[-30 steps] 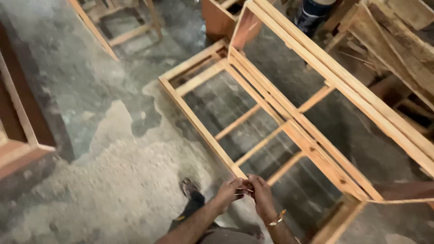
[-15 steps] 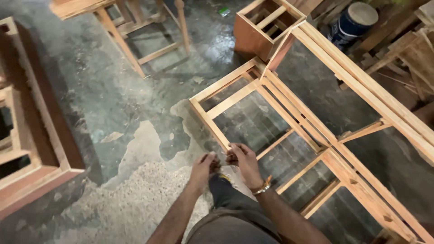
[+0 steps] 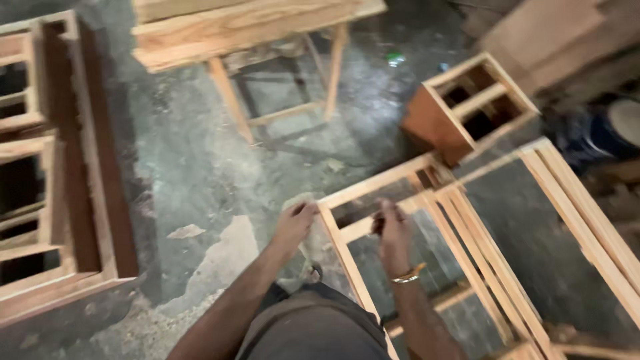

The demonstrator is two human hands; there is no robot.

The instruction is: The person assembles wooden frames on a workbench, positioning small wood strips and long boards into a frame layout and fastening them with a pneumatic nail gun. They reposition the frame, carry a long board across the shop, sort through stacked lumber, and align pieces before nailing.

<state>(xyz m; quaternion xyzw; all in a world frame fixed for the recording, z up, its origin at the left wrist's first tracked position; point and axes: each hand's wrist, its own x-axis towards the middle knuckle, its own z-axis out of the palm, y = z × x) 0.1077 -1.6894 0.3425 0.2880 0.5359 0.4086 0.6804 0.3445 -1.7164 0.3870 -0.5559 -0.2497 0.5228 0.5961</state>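
My left hand [image 3: 293, 225] hovers over the grey floor just left of the near corner of a pale wooden frame [image 3: 340, 243] lying flat. Its fingers are curled, and motion blur hides whether a pale scrap next to it is in the grip. My right hand [image 3: 395, 235], with a gold bracelet on the wrist, is above the frame's first opening and pinches a small dark object [image 3: 378, 224]. The two hands are apart, with the frame's left rail between them.
More long wooden frames [image 3: 567, 207] lie to the right. An open wooden box [image 3: 433, 123] and a blue bucket [image 3: 610, 133] sit beyond them. A wooden stool [image 3: 230, 100] stands ahead, and cabinet frames [image 3: 87, 200] are at the left. Sawdust covers the floor near my feet.
My hands were together over the frame's rail and have now parted. My view has swung left and forward, bringing the stool and box closer to the middle.
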